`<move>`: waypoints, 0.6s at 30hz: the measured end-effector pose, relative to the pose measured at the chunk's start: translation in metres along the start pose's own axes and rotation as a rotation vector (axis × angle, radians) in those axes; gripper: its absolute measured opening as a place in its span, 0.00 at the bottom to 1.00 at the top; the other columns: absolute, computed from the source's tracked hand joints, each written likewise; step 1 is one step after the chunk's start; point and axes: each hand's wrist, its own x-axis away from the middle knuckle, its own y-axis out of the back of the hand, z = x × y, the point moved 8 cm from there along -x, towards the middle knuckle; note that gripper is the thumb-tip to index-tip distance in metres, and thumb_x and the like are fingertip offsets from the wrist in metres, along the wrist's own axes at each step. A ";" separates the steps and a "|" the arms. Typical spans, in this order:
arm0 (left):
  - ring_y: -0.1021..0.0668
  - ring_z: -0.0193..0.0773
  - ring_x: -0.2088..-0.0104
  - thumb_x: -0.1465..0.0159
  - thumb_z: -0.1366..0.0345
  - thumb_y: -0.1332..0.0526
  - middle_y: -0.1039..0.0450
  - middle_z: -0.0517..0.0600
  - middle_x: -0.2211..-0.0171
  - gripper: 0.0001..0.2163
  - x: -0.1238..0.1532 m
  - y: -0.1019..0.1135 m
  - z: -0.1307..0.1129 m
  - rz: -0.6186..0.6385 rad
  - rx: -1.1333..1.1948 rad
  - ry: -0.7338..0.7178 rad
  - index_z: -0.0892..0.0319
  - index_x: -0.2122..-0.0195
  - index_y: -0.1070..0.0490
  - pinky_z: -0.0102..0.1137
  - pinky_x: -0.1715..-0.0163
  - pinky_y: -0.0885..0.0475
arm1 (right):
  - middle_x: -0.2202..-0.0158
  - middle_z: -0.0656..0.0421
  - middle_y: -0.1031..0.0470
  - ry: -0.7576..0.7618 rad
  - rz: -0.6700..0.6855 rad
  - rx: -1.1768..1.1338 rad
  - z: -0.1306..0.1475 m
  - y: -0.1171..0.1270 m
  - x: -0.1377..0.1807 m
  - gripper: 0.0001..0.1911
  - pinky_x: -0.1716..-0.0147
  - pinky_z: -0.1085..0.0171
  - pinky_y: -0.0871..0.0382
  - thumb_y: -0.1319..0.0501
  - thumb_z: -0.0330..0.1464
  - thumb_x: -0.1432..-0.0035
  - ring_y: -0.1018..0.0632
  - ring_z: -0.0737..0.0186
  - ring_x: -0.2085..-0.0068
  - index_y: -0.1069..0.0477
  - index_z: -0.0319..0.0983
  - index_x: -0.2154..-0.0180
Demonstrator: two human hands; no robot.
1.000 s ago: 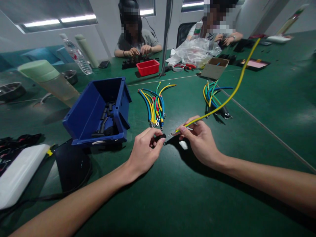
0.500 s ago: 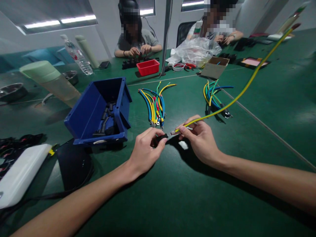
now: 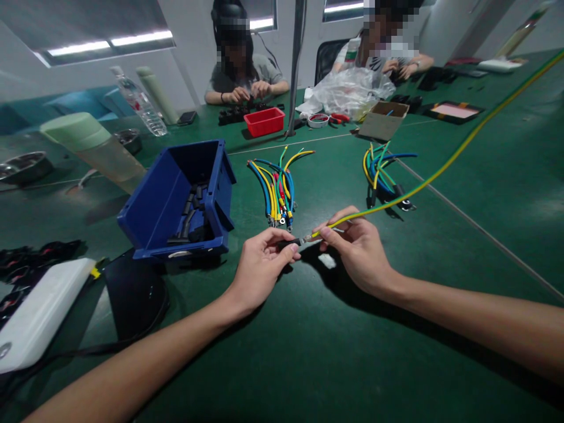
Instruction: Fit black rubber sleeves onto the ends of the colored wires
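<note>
Between thumb and fingers, my left hand (image 3: 267, 258) pinches a short black sleeve (image 3: 288, 242), closed on it. My right hand (image 3: 359, 247) is closed on a yellow-green wire (image 3: 396, 200) near its end, where a metal terminal (image 3: 306, 238) meets the sleeve's right end. From my right hand the wire arcs up and out past the right edge. Behind my hands lies a bundle of blue, yellow, green and red wires (image 3: 277, 188) with ring terminals. Farther right is a second wire bundle (image 3: 381, 173), with black sleeves on some ends.
A blue bin (image 3: 171, 202) holding black sleeves stands at left, near a white power bank (image 3: 46, 314) and a green-lidded bottle (image 3: 88, 141). Two people sit across the table, beyond a red tray (image 3: 264, 121), a metal pole (image 3: 296, 70) and a cardboard box (image 3: 383, 119).
My left fingers have shifted on the black sleeve, so more of it shows. The wire's free end has swung right, out of view. My right hand stays nearly still.
</note>
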 end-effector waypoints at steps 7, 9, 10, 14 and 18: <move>0.20 0.32 0.72 0.41 0.64 0.33 0.24 0.47 0.71 0.08 0.004 -0.001 0.002 -0.026 0.057 0.002 0.61 0.63 0.27 0.25 0.73 0.26 | 0.72 0.62 0.25 -0.007 -0.004 -0.014 0.001 0.000 0.003 0.15 0.77 0.67 0.27 0.30 0.37 0.49 0.23 0.66 0.73 0.35 0.42 0.68; 0.20 0.32 0.72 0.41 0.63 0.33 0.24 0.47 0.71 0.08 0.004 0.000 0.003 -0.027 0.048 0.000 0.61 0.63 0.27 0.25 0.72 0.26 | 0.73 0.62 0.25 -0.003 0.005 -0.020 0.001 -0.001 0.003 0.14 0.77 0.68 0.27 0.30 0.36 0.49 0.23 0.66 0.74 0.35 0.42 0.68; 0.20 0.32 0.72 0.41 0.63 0.33 0.23 0.48 0.71 0.08 0.004 -0.001 0.004 -0.027 0.047 0.003 0.61 0.63 0.27 0.25 0.72 0.26 | 0.73 0.62 0.25 -0.003 0.009 -0.019 0.001 -0.002 0.003 0.14 0.77 0.68 0.27 0.30 0.36 0.48 0.24 0.66 0.74 0.35 0.41 0.69; 0.20 0.32 0.70 0.43 0.65 0.31 0.23 0.48 0.69 0.09 0.005 -0.001 0.004 -0.018 0.037 -0.006 0.61 0.63 0.27 0.24 0.68 0.26 | 0.75 0.63 0.25 -0.006 0.020 -0.036 0.002 -0.003 0.004 0.14 0.78 0.69 0.28 0.30 0.35 0.48 0.24 0.68 0.76 0.35 0.41 0.69; 0.21 0.30 0.69 0.45 0.67 0.30 0.23 0.47 0.68 0.09 0.006 0.000 0.002 -0.030 -0.013 -0.044 0.61 0.64 0.27 0.23 0.67 0.27 | 0.74 0.63 0.24 -0.008 0.024 -0.062 0.003 -0.004 0.004 0.13 0.78 0.70 0.28 0.30 0.34 0.48 0.24 0.69 0.76 0.34 0.40 0.69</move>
